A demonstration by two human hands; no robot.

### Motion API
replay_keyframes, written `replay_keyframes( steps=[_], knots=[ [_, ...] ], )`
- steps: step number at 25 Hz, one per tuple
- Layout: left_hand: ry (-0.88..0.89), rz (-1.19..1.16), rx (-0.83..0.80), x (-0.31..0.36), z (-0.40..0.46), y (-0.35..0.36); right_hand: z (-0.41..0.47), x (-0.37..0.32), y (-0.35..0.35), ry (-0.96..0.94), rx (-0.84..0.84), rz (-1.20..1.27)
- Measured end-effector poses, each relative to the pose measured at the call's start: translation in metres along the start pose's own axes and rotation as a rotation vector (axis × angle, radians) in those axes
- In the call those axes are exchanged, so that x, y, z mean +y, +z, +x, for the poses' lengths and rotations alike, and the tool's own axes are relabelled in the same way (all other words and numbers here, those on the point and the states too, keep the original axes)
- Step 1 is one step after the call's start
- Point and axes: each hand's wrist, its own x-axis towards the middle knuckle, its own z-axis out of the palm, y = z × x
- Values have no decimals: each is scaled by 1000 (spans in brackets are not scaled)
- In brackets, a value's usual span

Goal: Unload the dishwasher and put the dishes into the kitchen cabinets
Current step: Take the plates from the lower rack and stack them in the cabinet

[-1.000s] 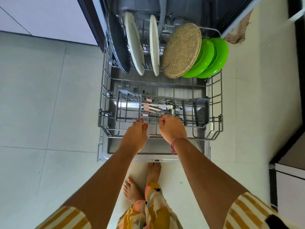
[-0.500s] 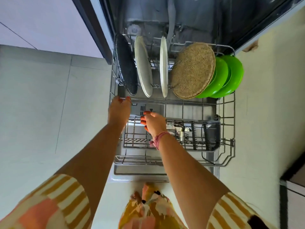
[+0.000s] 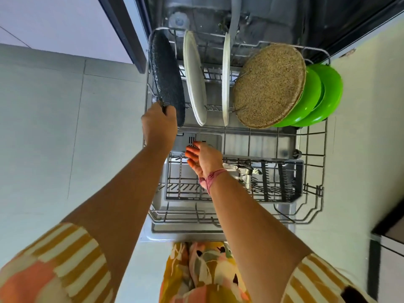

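Your left hand has left the front rail of the dishwasher rack, where it rested a second ago, and reached to the rack's back left corner; its fingers now curl round the lower edge of the dark speckled plate, which stands on edge in the leftmost slot, so that hand is grasping the plate. Your right hand has lifted off the cutlery basket and hovers above its left end with the fingers straight and released, holding nothing. That shift suggests you have passed over the cutlery for now and begun with the plates. The rest of the load is untouched: two white plates upright next to the dark one, then a round woven mat leaning on two green plates at the right, with a few pieces of cutlery lying in the basket. Nothing has reached a cabinet yet, so the job looks barely begun. The dark plate should lift straight up out of its tines; bring the free right hand under it if it proves heavy, and mind the white plate close beside it.
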Motion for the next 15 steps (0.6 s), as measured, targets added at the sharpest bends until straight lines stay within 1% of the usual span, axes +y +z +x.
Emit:
replay_keyframes(
  steps=[4,6,8,10,13,15],
  knots=[
    [32,-109,47,4,-44,-49,-17,-2,-8,15,26,9],
    [-4,-138,63,8,-73,-79,-23,-7,-12,15,65,-28],
    [-119,-213,59,7,-100,-101,-26,-9,-15,-15,65,-126],
    [-260,-347,4,-4,-122,-111,-28,-8,-16,-73,47,-287],
    [-421,-615,-87,-33,-140,-108,-30,-7,-29,-167,111,-528],
    [-523,-842,-187,-49,-143,-99,-31,-8,-45,-207,165,-547]
  ],
)
